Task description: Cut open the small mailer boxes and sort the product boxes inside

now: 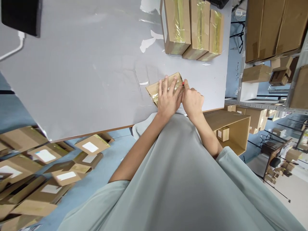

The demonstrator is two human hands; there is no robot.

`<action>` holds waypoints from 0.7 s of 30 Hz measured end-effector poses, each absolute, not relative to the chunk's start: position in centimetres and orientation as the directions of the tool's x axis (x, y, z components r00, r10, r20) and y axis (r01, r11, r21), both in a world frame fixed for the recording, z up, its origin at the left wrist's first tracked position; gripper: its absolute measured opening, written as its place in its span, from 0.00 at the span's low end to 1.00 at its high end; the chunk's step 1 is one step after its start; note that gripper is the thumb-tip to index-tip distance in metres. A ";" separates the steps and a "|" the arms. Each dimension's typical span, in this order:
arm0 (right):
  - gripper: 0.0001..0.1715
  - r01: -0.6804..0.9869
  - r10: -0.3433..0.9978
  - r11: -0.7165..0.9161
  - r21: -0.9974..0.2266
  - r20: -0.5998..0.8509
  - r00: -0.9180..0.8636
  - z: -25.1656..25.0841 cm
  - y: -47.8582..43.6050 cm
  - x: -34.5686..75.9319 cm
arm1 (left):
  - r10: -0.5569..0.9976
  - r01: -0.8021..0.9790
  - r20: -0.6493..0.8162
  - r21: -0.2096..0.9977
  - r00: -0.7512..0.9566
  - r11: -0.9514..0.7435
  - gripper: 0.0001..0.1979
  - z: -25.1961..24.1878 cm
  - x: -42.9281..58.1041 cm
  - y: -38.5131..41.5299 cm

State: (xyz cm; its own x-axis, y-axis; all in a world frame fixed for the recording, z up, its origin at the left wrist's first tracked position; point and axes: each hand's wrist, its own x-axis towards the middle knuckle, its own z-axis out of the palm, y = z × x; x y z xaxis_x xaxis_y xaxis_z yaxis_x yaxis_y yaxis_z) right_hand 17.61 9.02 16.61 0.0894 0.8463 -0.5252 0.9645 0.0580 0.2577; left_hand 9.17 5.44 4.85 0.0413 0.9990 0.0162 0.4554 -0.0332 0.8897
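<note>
— Hands are asked about first: how are they set?

— Both are laid on one small box (pixel 154 91). The left hand (pixel 168 99) is pressed flat on its top with the fingers spread. The right hand (pixel 192 102) is curled shut against the box's right end, and a small red tip (pixel 183 83) shows at its thumb. Whether that tip is pinched, and what it belongs to, cannot be told.

— And where is the box placed?

— It is set on the grey table (pixel 84 80), close to the near edge and toward the right corner, lying at a slant.

— How much can be judged as done on it?

— The flaps are closed and glossy tape is seen across the top, so the sealing is judged well advanced. Whether the strip is fully smoothed down or cut cannot be told, since much of the lid is covered by the hands.

— What is seen below the near edge?

— Many labelled boxes (pixel 91 146) are heaped on the floor at the left, and an open carton (pixel 231 123) is stood at the right with a little box inside.

— Farther across the table?

— Tape scraps (pixel 149 42) are left mid-surface. At the far edge three taped boxes (pixel 199 29) are stood side by side, touching, and they are judged finished. Behind them, shelves (pixel 264 104) are stacked with more cartons.
</note>
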 end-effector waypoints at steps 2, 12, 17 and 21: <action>0.40 0.960 0.832 0.069 0.270 -0.547 0.094 17.3 9.5 17.2 | 0.999 0.450 0.014 0.893 0.044 -0.032 0.27 5.0 9.2 5.4; 0.28 0.958 0.818 0.046 0.284 -0.561 0.127 19.5 9.7 17.6 | 0.992 0.496 -0.004 0.866 0.127 -0.060 0.23 5.2 9.6 5.0; 0.26 0.961 0.821 0.030 0.275 -0.555 0.133 19.5 9.3 18.4 | 0.986 0.496 -0.004 0.864 0.166 -0.080 0.20 4.9 9.9 4.9; 0.24 0.969 0.817 0.000 0.247 -0.558 0.142 19.7 8.8 18.4 | 0.988 0.480 -0.004 0.874 0.155 -0.071 0.20 4.6 10.2 4.8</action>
State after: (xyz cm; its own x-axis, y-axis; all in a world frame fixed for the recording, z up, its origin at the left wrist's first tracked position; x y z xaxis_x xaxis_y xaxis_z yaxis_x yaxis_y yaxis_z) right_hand 18.40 8.81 19.65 0.1424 0.8173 -0.5584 0.9690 -0.0001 0.2470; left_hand 10.19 4.83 4.56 0.1548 0.9879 -0.0044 0.4804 -0.0713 0.8741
